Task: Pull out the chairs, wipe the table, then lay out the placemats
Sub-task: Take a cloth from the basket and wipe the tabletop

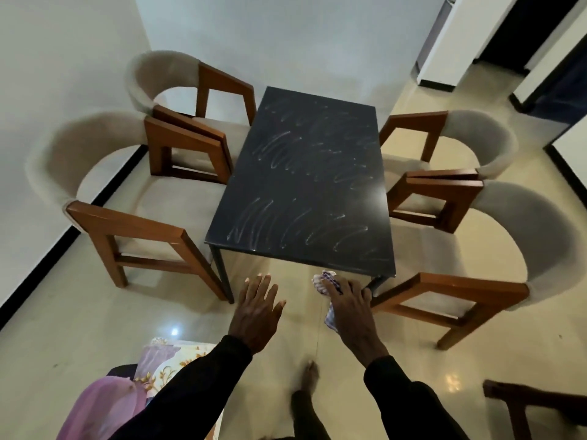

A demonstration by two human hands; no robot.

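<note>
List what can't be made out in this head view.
1. Floral printed sheets, lower left: partly covered by the black left sleeve and pink fabric; count unclear.
2. Purple-white checked cloth: mostly hidden under the right hand.
3. Brown wooden frame, lower right: cut off by the picture's edge.
4. Black rectangular table: far legs hidden by its top.

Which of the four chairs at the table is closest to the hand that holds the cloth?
The near right chair: only its wooden arm almost meets the right hand, which holds the cloth.
</note>
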